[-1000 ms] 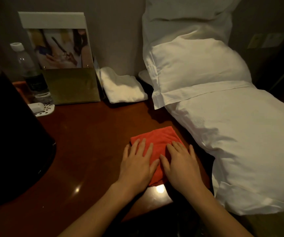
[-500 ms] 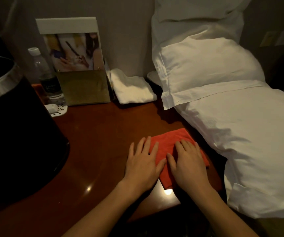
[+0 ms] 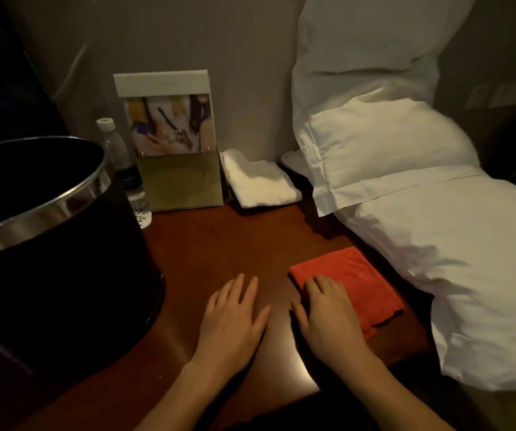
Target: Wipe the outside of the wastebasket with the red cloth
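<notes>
In the head view, the red cloth (image 3: 356, 284), folded, is seen on the wooden table (image 3: 219, 244) near its right edge. It is pressed by the right hand (image 3: 328, 315) with flat fingers; the left hand (image 3: 235, 315) is laid flat on bare wood beside it, fingers spread. The wastebasket (image 3: 57, 259) is stood at left, apart from both hands. The cloth could be pushed off that edge against the pillow (image 3: 437, 259). Open table is left between hands and wastebasket.

Water bottle (image 3: 124, 169), picture stand (image 3: 172, 144), folded white towel (image 3: 261, 183) on wooden table (image 3: 219, 237); pillows (image 3: 405, 181) beside.
</notes>
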Action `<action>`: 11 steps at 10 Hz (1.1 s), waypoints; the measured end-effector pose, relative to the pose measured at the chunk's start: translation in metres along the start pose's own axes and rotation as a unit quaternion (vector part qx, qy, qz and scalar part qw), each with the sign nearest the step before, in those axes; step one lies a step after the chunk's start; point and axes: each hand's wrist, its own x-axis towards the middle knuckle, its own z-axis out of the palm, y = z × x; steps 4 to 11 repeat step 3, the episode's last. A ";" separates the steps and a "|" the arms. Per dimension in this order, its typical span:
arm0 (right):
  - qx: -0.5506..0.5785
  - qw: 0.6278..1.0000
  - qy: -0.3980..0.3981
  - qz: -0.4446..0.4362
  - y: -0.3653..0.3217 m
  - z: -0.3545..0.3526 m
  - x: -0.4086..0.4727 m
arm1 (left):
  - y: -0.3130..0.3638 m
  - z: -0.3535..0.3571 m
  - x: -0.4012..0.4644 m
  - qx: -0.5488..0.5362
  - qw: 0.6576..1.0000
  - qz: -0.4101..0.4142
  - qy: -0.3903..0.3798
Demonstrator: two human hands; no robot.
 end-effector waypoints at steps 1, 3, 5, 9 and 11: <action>-0.023 0.999 -0.019 0.016 -0.015 0.010 -0.002 | -0.025 -0.011 -0.007 -0.031 0.999 -0.021 0.001; 0.015 0.998 -0.050 0.031 -0.033 -0.010 -0.006 | -0.034 -0.036 -0.026 -0.082 0.996 -0.032 -0.002; 0.015 0.998 -0.050 0.031 -0.033 -0.010 -0.006 | -0.034 -0.036 -0.026 -0.082 0.996 -0.032 -0.002; 0.015 0.998 -0.050 0.031 -0.033 -0.010 -0.006 | -0.034 -0.036 -0.026 -0.082 0.996 -0.032 -0.002; 0.015 0.998 -0.050 0.031 -0.033 -0.010 -0.006 | -0.034 -0.036 -0.026 -0.082 0.996 -0.032 -0.002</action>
